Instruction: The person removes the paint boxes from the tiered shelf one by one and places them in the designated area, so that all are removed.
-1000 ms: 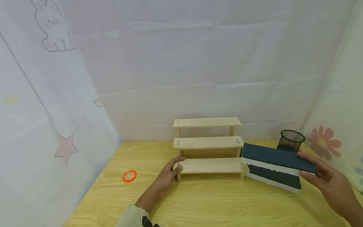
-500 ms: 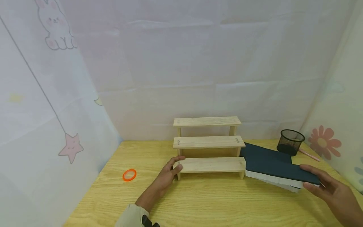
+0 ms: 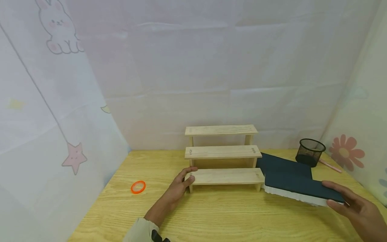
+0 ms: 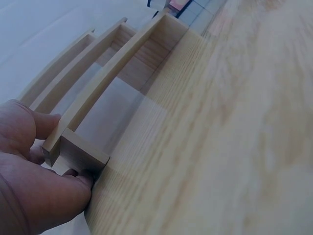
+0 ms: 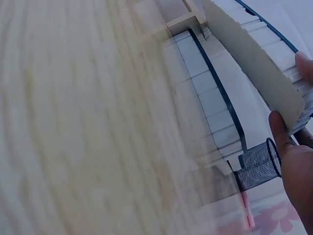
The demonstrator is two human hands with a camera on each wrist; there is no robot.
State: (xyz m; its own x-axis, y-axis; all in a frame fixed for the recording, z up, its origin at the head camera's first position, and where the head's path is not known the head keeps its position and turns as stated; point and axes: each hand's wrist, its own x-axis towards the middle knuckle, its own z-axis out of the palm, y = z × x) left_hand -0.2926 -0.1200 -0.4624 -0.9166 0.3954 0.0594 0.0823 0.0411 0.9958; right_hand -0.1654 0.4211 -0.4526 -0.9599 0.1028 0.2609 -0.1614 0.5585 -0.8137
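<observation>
A three-tier wooden step shelf (image 3: 226, 176) stands mid-table. My left hand (image 3: 178, 188) grips the left end of its lowest tier; in the left wrist view the thumb and fingers bend round the shelf's corner (image 4: 80, 149). My right hand (image 3: 356, 206) holds a long slab (image 3: 302, 186) by its right end, thumb below and fingers on top. The slab has a dark blue top and white segmented sides; the right wrist view shows its pale underside, raised off the table. A similar slab (image 5: 205, 93) lies on the table beneath, partly hidden in the head view.
A black mesh cup (image 3: 309, 153) stands at the back right, beside a pink stick (image 3: 330, 166). An orange ring (image 3: 138, 187) lies on the left of the table (image 3: 211, 218). Printed cloth walls (image 3: 211, 84) enclose the back and sides.
The right hand has lowered the slab and brought it slightly right and nearer, uncovering the mesh cup, the pink stick and the far part of the lower slab. The left hand stays put.
</observation>
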